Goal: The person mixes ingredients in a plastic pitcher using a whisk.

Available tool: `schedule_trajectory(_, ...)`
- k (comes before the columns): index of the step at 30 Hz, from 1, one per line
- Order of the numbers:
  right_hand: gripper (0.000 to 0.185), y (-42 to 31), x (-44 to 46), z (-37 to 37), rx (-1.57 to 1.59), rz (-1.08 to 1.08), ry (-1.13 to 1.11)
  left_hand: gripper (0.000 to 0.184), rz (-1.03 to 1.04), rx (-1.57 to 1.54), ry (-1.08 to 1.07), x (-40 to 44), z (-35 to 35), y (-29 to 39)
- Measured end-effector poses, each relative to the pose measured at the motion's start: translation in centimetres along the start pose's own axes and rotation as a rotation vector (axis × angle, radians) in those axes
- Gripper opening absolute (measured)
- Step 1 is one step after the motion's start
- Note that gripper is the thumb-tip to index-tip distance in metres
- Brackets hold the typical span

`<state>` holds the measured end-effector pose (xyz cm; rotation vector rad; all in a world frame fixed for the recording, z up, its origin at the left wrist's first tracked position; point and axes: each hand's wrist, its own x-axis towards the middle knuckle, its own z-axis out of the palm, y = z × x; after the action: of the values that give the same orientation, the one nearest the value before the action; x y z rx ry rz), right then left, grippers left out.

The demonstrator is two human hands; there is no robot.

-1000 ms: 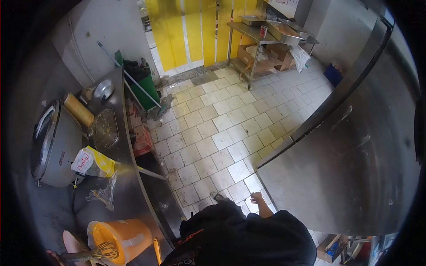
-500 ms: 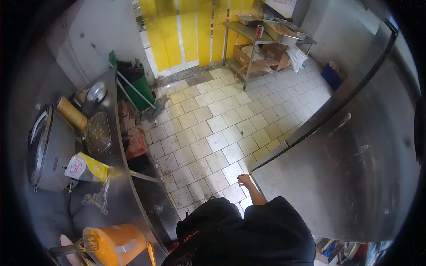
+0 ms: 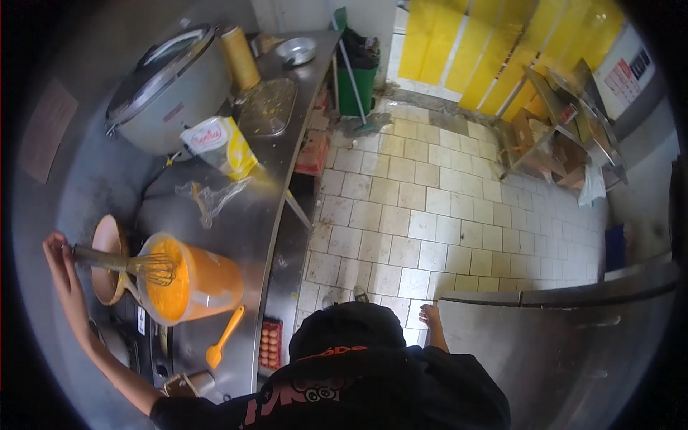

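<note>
My left hand (image 3: 61, 269) is at the far left, fingers stretched and apart, at the handle end of a wire whisk (image 3: 154, 269). Whether the fingertips touch the handle is hard to make out. The whisk's wires rest in orange batter inside a translucent plastic bucket (image 3: 215, 283), tilted in view on the steel counter (image 3: 251, 229). Behind the handle stands a pale pan (image 3: 109, 269). An orange spatula (image 3: 226, 337) lies beside the bucket. My right hand (image 3: 428, 315), loosely open with nothing visible in it, hangs near the corner of a large steel appliance (image 3: 530, 337).
Along the counter are a large grey cooker (image 3: 172, 93), a yellow-white bag (image 3: 222, 147), clear plastic wrap (image 3: 208, 201), a tray (image 3: 266, 107) and a metal bowl (image 3: 296, 50). Eggs (image 3: 269, 344) sit below. A green bin (image 3: 358, 86) and steel table (image 3: 566, 122) stand farther off.
My view has turned left toward the counter. My left hand has come into view at the whisk handle. My right hand stays near the appliance's corner.
</note>
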<state>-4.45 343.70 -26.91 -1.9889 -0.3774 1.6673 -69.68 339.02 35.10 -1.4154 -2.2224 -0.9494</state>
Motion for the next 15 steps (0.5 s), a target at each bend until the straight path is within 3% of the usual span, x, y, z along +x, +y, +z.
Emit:
schedule_trajectory(7,0.017,-2.0,1.5,0.6,0.077,-0.006,-0.073,0.014,-0.007,-0.033,-0.007,-0.8,0.4,2.4)
schedule_trajectory(15,0.02,-3.4,1.8,2.3,-0.061,-0.053,-0.083,0.013,0.03,0.025,0.08,-1.1,0.1,2.0)
